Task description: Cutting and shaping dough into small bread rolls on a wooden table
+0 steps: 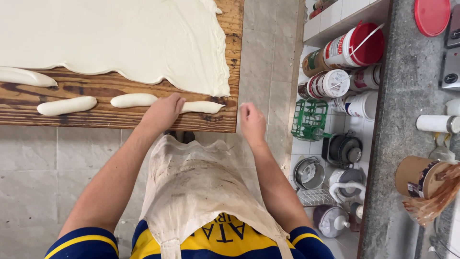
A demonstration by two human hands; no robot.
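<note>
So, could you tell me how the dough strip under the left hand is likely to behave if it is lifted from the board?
The dough strip would probably sag and stretch: it is long, thin and soft-looking. It may cling slightly to the wooden board, as it lies flat on bare wood. The left hand presses on its middle, so lifted from there, both ends would likely droop.

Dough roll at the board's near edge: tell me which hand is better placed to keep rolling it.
Left, probably. The left hand already rests on the dough roll lying on the board. The right hand sits off the board's corner, over the floor, touching no dough.
</note>
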